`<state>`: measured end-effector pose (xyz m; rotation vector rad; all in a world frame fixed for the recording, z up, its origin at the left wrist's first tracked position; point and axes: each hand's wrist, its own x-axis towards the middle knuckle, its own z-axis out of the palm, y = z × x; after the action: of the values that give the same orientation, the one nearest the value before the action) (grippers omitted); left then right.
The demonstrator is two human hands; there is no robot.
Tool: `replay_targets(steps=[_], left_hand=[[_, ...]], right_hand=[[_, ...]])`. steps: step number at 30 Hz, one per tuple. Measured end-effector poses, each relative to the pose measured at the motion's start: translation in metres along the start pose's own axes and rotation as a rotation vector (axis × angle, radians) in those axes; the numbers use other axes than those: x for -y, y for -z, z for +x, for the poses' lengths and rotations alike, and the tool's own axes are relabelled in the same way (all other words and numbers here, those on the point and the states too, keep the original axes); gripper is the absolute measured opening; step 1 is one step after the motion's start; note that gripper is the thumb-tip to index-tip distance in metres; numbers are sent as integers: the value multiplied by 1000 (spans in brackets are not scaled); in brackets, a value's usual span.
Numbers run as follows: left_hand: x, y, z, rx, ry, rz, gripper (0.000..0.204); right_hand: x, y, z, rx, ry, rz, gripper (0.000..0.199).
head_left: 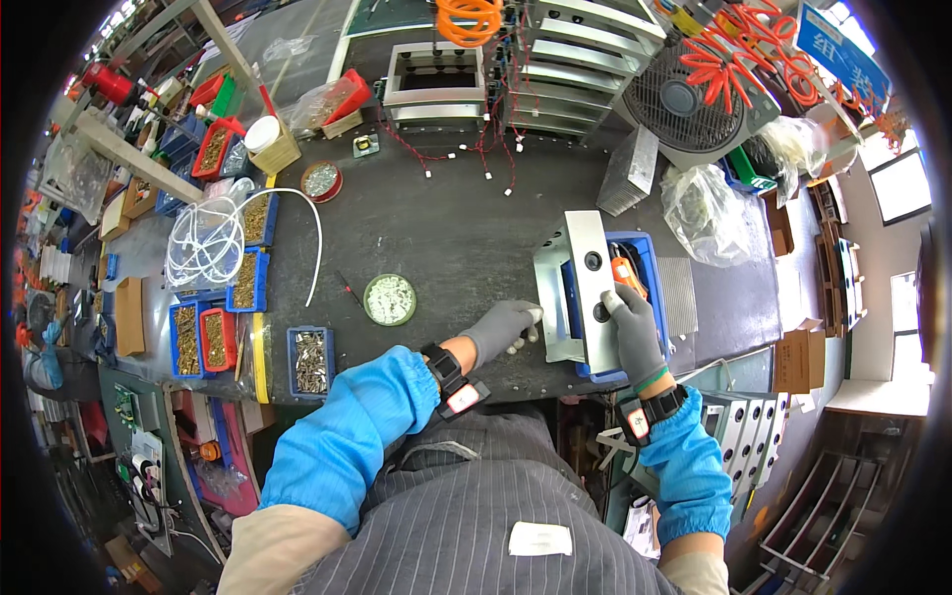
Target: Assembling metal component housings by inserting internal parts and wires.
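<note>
A bent grey metal bracket (587,283) with two round holes rests across a blue plastic bin (650,268) on the dark worktable (436,228). My right hand (633,332), in a grey glove, grips the near end of the bracket's raised face. My left hand (504,327), also gloved, touches the bracket's left flange with its fingertips. An orange-handled tool (627,275) lies in the bin just beyond my right fingers.
A round dish of white parts (390,299) sits left of my left hand. Blue and red bins of screws (310,361) line the table's left side, beside coiled white tubing (203,243). Metal racks (565,69), a fan (684,104) and plastic bags (706,213) stand behind.
</note>
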<state>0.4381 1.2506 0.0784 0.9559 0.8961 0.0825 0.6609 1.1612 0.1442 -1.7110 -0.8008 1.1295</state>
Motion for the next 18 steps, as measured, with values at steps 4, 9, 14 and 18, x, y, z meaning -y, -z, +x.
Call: replay_targets(steps=[4, 9, 14, 18], left_hand=[[5, 4, 0, 38, 17, -5, 42], [7, 16, -7, 34, -2, -12, 44], [0, 25, -25, 10, -37, -56, 43], [6, 41, -36, 114, -20, -321, 43]], right_hand=[[-4, -1, 5, -17, 11, -16, 29], [6, -9, 22, -28, 52, -29, 27], [16, -15, 32, -87, 10, -53, 29], [8, -8, 34, -54, 32, -49, 30]])
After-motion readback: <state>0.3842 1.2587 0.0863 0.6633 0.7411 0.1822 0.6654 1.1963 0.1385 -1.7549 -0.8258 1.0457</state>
